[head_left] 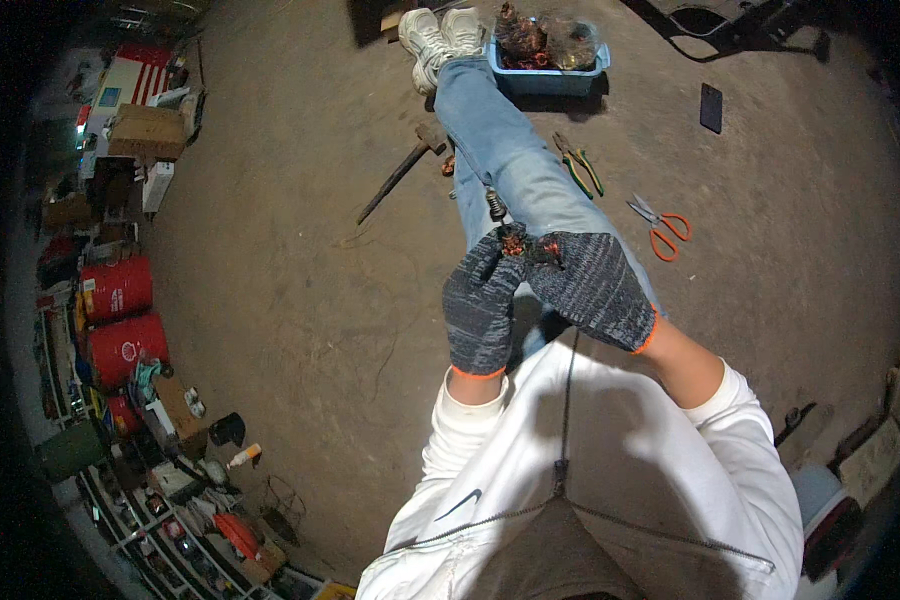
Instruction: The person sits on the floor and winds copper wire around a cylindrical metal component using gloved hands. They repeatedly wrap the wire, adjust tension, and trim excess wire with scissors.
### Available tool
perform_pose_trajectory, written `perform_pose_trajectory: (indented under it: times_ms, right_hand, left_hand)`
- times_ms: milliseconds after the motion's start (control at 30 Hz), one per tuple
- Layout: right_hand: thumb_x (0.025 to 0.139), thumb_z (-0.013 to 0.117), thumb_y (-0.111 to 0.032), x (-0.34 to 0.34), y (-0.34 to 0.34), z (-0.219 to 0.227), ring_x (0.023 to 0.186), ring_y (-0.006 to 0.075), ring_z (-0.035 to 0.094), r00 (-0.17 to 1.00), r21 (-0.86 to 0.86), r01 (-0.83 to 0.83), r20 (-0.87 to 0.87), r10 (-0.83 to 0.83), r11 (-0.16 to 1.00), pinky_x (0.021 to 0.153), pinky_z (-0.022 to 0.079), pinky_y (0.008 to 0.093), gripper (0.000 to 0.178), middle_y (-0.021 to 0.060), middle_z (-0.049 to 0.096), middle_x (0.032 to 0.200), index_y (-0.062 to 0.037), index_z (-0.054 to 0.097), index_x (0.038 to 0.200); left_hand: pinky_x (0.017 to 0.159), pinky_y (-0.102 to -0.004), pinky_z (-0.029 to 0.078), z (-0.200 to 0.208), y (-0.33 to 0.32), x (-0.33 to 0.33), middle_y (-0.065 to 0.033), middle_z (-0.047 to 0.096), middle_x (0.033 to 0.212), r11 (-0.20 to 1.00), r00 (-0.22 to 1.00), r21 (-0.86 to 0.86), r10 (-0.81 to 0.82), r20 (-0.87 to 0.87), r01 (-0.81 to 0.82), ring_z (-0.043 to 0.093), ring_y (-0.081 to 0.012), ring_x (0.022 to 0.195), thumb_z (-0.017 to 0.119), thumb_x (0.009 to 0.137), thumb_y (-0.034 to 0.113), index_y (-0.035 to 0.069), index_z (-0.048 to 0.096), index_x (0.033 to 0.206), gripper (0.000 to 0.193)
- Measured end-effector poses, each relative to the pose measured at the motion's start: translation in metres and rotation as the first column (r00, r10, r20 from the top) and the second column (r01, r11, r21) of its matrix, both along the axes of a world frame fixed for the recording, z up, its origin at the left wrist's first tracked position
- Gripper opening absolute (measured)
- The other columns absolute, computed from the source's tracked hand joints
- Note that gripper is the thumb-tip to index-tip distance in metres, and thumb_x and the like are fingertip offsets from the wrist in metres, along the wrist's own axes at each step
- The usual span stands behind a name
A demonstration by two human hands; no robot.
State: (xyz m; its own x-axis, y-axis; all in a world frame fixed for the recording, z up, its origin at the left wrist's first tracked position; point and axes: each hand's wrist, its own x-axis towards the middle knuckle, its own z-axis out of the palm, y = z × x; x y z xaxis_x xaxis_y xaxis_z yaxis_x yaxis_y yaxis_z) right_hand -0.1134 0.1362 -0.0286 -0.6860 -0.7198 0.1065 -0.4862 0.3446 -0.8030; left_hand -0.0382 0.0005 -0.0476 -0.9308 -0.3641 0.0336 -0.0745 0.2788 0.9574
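Both of my hands wear dark grey knitted gloves with orange cuffs and meet above my outstretched, jeans-clad legs. My left hand (478, 300) is closed around what looks like a small motor rotor (511, 244), with copper wire and a ribbed, dark metal end (496, 205) sticking out past the fingers. Fingers of my right hand (598, 288) are pinched together close beside it, on a tuft of copper wire (550, 250). Gloves cover much of the part, so I cannot tell whether the tuft is still joined to it.
Left of my legs lies a hammer (402, 177). To the right are green-handled pliers (578, 166), orange-handled scissors (658, 226) and a black phone (711, 108). A blue basin (545, 82) holding bags and copper scrap stands by my shoes. Red drums (120, 318) and cluttered shelves line the left.
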Motion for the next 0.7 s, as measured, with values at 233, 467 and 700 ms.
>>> perform_pose_trajectory:
  times_ms: [233,467,700]
  right_hand:
    - [0.075,0.056,-0.013,-0.001,0.005,-0.008,0.066,0.0281,0.058,0.997,-0.197,-0.079,-0.003,0.080,0.977,0.057,0.045,0.0384,0.015,0.0114,0.058,0.074,-0.0077,0.060,0.089]
    - [0.078,0.056,-0.013,-0.009,0.019,-0.025,0.073,0.0239,0.059,0.962,-0.157,-0.267,-0.097,0.255,0.951,0.065,0.047,0.0341,0.018,0.0117,0.062,0.084,-0.0058,0.062,0.093]
    - [0.072,0.056,-0.014,0.002,0.011,-0.017,0.072,0.0295,0.059,0.911,-0.320,-0.263,0.228,0.344,0.910,0.063,0.047,0.0382,0.016,0.0139,0.059,0.077,-0.0063,0.061,0.086]
  left_hand:
    - [0.077,-0.0341,0.049,0.006,0.000,0.003,-0.0149,0.062,0.103,0.994,0.995,0.077,-0.080,0.059,0.075,0.061,-0.0303,0.090,0.071,0.060,0.005,0.007,0.063,0.102,0.043]
    - [0.085,-0.0298,0.042,0.023,0.001,0.001,-0.0089,0.060,0.104,0.995,0.992,0.072,-0.077,0.104,0.069,0.055,-0.0156,0.094,0.062,0.081,0.013,-0.001,0.053,0.114,0.037]
    - [0.079,-0.0359,0.047,0.024,-0.003,0.005,-0.0168,0.055,0.107,0.870,0.972,0.460,-0.229,0.058,0.178,0.057,-0.0293,0.092,0.069,0.069,0.003,-0.001,0.054,0.106,0.040]
